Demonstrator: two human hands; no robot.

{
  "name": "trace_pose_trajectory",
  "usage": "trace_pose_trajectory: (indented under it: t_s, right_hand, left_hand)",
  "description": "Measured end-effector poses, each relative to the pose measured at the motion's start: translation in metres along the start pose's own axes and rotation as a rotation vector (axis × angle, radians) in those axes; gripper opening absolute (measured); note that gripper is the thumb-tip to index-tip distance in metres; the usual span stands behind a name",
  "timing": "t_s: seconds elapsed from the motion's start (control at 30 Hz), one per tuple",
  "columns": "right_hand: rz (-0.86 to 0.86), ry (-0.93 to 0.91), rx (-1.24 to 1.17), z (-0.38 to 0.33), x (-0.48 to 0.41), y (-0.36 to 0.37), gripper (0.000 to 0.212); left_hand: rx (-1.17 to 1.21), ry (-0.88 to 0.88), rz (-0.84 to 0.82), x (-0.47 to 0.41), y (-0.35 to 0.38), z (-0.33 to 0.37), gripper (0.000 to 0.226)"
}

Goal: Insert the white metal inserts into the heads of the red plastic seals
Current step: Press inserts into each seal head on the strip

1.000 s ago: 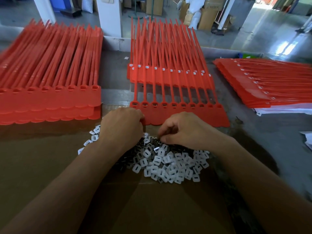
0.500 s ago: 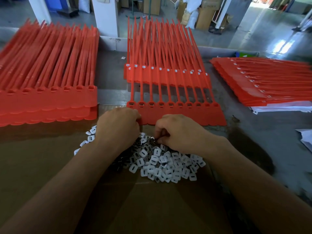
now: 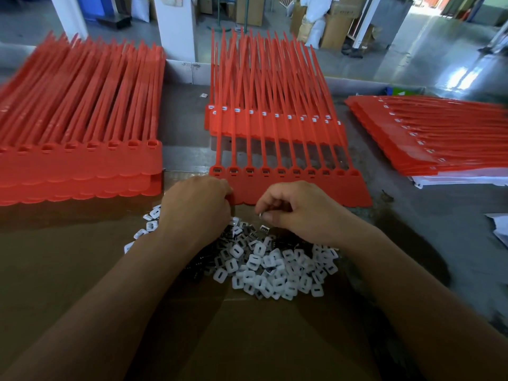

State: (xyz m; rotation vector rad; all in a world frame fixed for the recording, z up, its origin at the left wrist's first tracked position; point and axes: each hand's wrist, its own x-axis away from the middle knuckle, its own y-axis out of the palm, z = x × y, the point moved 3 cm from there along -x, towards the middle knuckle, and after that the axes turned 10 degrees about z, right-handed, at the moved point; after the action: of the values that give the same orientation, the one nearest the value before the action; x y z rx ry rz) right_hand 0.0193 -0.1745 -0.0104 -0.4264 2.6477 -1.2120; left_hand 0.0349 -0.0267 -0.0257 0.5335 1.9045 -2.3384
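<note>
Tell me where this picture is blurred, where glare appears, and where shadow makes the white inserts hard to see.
Head view: the seal stack at far right smears near the frame edge; head view: daylight glares off the floor behind; head view: the left hand and right hand shade the far part of the insert pile, which looks dark.

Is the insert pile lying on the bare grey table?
No, the inserts lie on brown cardboard.
</note>
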Motion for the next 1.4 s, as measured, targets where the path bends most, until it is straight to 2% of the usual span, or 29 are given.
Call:
trace_pose_trajectory:
  t_s: [0.1,0.27,0.47,0.63,0.97,1.1,1.3,1.4]
  right_hand:
    - [0.024,0.000,-0.012,0.003,0.000,-0.001,0.025]
    - [0.064,0.003,-0.037,0.006,0.002,-0.002,0.015]
    - [0.044,-0.020,-0.040,0.004,0.003,0.002,0.019]
    - [0.021,-0.026,-0.030,0.004,0.004,0.003,0.012]
    - [0.027,0.003,-0.057,0.005,0.004,0.001,0.022]
    - [0.072,0.021,-0.063,0.007,0.004,-0.002,0.018]
    - [0.133,0.073,-0.097,0.009,0.004,-0.007,0.030]
    - [0.136,0.086,-0.088,0.010,0.004,-0.008,0.028]
  left_hand:
    - [0.006,0.001,0.002,0.000,0.000,0.000,0.034]
    - [0.014,0.000,0.000,0.000,-0.001,0.000,0.034]
    - [0.014,0.000,-0.002,0.000,-0.002,0.001,0.034]
    - [0.009,0.004,0.008,0.000,-0.001,0.000,0.033]
    - [0.020,0.002,0.026,0.000,0.001,-0.001,0.032]
    - [0.020,0.000,0.026,-0.001,0.001,0.000,0.033]
    - [0.020,0.006,0.029,0.000,0.001,-0.001,0.033]
    - [0.018,0.010,0.028,0.000,0.001,-0.001,0.033]
